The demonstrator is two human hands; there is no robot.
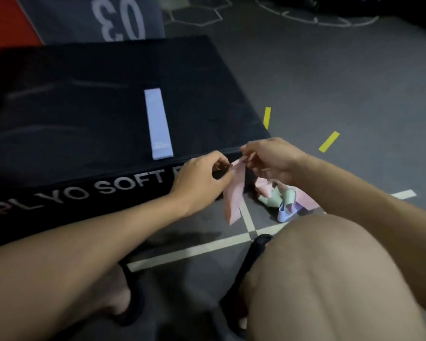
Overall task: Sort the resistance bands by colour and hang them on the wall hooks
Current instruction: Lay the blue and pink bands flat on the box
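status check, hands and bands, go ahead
Left hand and right hand both pinching pink band. Lilac band flat on black plyo box. Mixed pile on floor. No hooks in view.

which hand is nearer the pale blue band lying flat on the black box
Left. The left hand sits just right of and below the pale blue band; the right hand is farther right, beyond the left.

Both bare forearms reach forward from the lower corners and converge near the middle. The left hand (202, 178) is curled, knuckles up, thumb and fingers pinched together at its right side on a pink band (235, 193). The right hand (268, 158) sits just beside it and a little higher, wrist bent, fingers drooping down and pinching the same band's top. The two hands are nearly touching. A bare knee (330, 279) is raised beneath the right forearm.
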